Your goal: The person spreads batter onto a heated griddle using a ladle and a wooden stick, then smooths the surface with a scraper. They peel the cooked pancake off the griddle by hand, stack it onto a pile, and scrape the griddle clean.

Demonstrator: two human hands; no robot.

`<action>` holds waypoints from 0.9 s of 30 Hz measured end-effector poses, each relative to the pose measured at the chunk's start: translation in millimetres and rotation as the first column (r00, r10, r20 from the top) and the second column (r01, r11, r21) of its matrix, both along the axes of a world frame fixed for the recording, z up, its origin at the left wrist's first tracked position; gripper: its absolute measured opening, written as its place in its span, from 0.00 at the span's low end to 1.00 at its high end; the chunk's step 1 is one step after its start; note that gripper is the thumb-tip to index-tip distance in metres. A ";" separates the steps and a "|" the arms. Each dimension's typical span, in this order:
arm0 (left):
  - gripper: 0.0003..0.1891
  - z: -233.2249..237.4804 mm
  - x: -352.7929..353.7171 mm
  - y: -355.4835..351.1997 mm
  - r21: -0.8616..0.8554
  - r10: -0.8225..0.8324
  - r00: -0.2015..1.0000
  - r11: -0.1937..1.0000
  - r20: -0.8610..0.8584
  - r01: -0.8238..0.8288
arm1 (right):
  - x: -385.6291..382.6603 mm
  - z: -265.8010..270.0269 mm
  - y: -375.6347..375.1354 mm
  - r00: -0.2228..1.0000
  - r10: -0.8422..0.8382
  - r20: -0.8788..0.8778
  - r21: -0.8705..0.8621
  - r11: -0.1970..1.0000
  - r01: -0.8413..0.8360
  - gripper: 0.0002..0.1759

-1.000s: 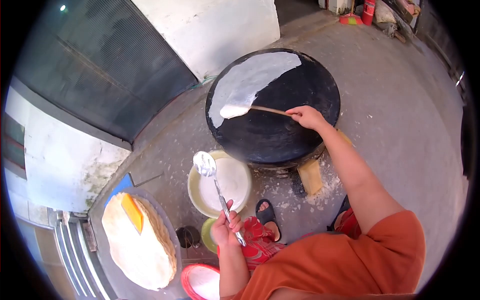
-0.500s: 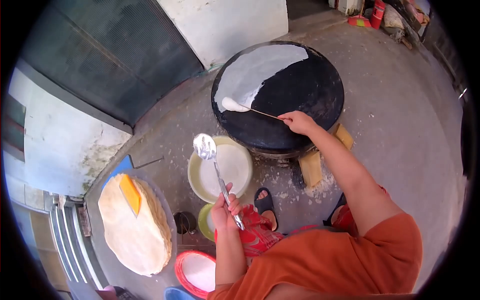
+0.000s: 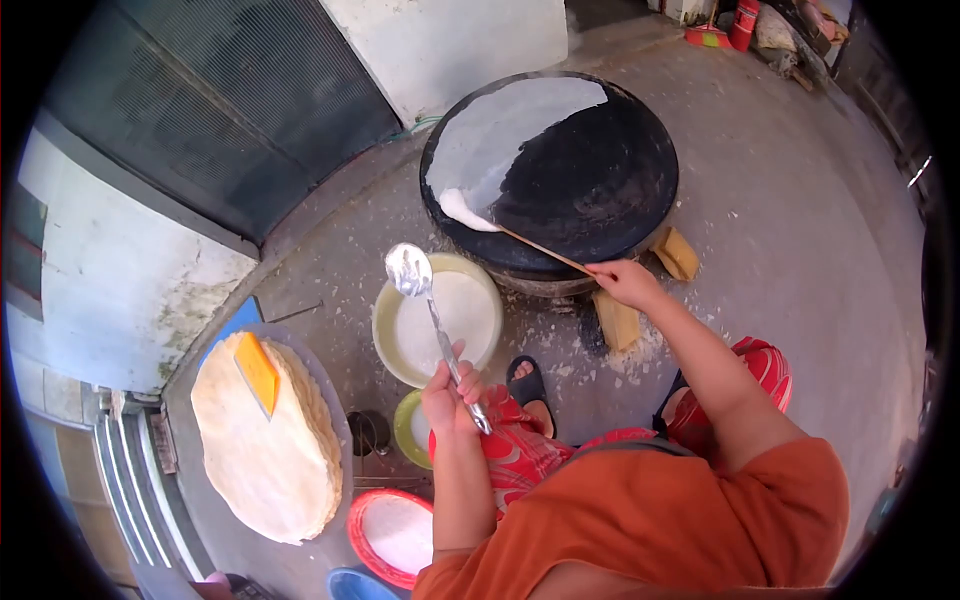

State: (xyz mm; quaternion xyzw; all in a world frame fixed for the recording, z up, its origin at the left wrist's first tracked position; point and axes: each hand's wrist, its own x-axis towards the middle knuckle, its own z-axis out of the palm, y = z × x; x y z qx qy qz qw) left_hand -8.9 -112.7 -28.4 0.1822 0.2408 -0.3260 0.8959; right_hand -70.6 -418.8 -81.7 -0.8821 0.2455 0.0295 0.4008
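Observation:
My right hand (image 3: 625, 284) grips the thin handle of a batter spreader (image 3: 545, 249). A lump of white batter (image 3: 464, 211) sits at the spreader's far end, on the near left edge of a large round black griddle (image 3: 590, 190). Pale batter (image 3: 500, 130) coats the griddle's left and far side; the right side is bare black. My left hand (image 3: 450, 398) is closed around the handle of a metal ladle (image 3: 410, 270), its bowl raised and smeared white. Under the ladle stands a pale green basin (image 3: 383, 335) of white batter.
A tall stack of thin flatbreads (image 3: 255, 450) with an orange-yellow scraper (image 3: 258, 373) on top stands at left. A red basin (image 3: 357, 520), a blue basin (image 3: 350, 585) and a small green bowl (image 3: 405, 420) are near my legs. Wood blocks (image 3: 616, 322) lie by the griddle.
My right hand has moved right and toward me, drawing the spreader and batter lump along the griddle's near left edge. The left hand holds the ladle nearly still. The view has shifted slightly.

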 end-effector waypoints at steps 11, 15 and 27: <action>0.17 -1.7 -1.8 12.5 -0.084 -0.035 0.999 0.996 0.027 0.037 | 42.6 -9.4 101.0 0.967 0.100 0.235 -0.392 0.920 0.000 0.23; 0.17 1.9 -4.6 12.8 -0.001 -0.052 0.998 0.999 0.045 0.052 | 136.2 -33.0 153.3 0.970 0.243 -0.007 -0.548 0.810 -0.207 0.34; 0.16 -3.3 -5.7 25.0 -0.016 -0.039 0.995 0.999 0.090 0.040 | 89.4 -39.4 182.0 0.986 0.071 0.153 -0.303 0.953 -0.022 0.37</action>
